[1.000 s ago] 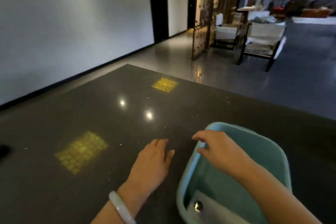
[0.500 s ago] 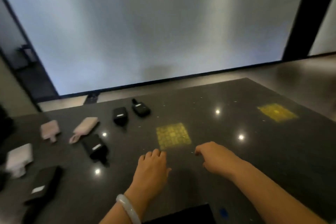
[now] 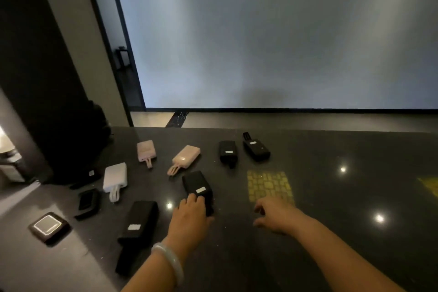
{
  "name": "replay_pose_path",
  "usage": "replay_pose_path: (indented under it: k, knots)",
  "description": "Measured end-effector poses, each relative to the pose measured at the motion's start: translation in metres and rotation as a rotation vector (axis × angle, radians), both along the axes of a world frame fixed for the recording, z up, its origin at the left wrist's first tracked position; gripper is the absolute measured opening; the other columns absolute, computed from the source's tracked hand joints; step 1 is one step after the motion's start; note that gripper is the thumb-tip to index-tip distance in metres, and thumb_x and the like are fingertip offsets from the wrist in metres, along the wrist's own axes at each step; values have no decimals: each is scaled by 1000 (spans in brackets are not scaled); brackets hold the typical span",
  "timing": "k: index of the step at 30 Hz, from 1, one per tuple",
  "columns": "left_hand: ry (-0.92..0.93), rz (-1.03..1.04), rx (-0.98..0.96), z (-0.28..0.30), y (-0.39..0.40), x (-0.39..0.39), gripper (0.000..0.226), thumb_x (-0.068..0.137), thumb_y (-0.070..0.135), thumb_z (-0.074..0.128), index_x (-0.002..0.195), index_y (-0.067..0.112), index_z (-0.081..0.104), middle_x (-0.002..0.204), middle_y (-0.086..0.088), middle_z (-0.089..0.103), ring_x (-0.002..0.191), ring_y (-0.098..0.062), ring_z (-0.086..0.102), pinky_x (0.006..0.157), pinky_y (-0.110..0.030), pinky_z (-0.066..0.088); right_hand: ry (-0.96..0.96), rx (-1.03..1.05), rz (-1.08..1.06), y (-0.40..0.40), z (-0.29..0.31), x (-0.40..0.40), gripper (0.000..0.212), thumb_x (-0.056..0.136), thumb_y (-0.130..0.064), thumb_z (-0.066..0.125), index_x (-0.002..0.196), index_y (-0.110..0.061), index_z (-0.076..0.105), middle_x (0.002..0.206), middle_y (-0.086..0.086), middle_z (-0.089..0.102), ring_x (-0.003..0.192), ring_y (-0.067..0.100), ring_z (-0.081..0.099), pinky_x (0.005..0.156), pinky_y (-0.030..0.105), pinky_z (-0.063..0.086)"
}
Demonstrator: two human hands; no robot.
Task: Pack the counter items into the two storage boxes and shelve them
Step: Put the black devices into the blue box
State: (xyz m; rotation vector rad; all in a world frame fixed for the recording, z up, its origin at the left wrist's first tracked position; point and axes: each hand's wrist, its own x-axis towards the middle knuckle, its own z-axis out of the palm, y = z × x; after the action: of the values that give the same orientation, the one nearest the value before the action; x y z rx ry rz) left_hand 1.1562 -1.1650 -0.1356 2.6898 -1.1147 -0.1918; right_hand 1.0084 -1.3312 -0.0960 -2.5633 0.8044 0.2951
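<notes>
On the dark counter (image 3: 331,197), the left hand (image 3: 189,216) closes its fingers over the near end of a black power bank (image 3: 196,186), while the right hand (image 3: 276,217) hovers loosely curled and empty to its right. Neither storage box is in view. Judged from here, a firm grip across the bank's sides should lift it cleanly without nudging the pink power bank (image 3: 186,157) just beyond.

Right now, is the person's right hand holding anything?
No, the right hand hovers loosely curled and empty over the dark counter.
</notes>
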Motion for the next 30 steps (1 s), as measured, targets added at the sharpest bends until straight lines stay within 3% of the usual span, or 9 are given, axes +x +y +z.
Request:
replay_pose_path:
  k: [3,6,10,14,22,30]
  knots:
    - [74,114,-23,-9,-6,34,69,84,55,61,139,20,39,140,-4,41,125,-22,44,102,-36,42,-21,30,-42,0,-11,37,47,85,-39,66,128,-24,54,122,-2,59,102,13,58,82,25,48]
    - [161,206,-71,-18,-19,61,84,82,63,58,145,14,29,142,-9,37,129,-25,42,102,-38,43,-50,34,-80,-4,-24,71,49,85,-40,66,129,-23,53,125,0,58,109,15,57,90,28,47]
    - [303,264,-52,-28,-50,83,106,81,72,49,152,7,4,156,-18,17,139,-32,30,107,-43,38,-105,78,-172,-15,-41,108,51,86,-40,64,133,-26,48,130,-3,54,115,13,54,91,29,46]
    - [303,306,-22,-38,-78,100,117,78,78,47,151,4,-7,154,-22,13,136,-34,34,104,-42,41,-131,60,-266,-31,-57,136,56,87,-42,63,136,-24,44,134,0,52,119,16,52,93,31,47]
    - [245,201,16,-59,-111,145,106,84,63,54,152,11,-9,152,-21,11,134,-35,35,101,-42,42,-232,39,-428,-71,-74,198,72,88,-41,62,146,-16,28,149,6,33,135,24,35,106,37,36]
    - [147,110,1,-70,-137,175,105,85,68,48,152,11,-9,154,-21,7,134,-32,35,98,-36,45,-306,-20,-556,-123,-84,262,91,78,-55,68,145,-12,25,144,12,33,133,31,31,106,42,34]
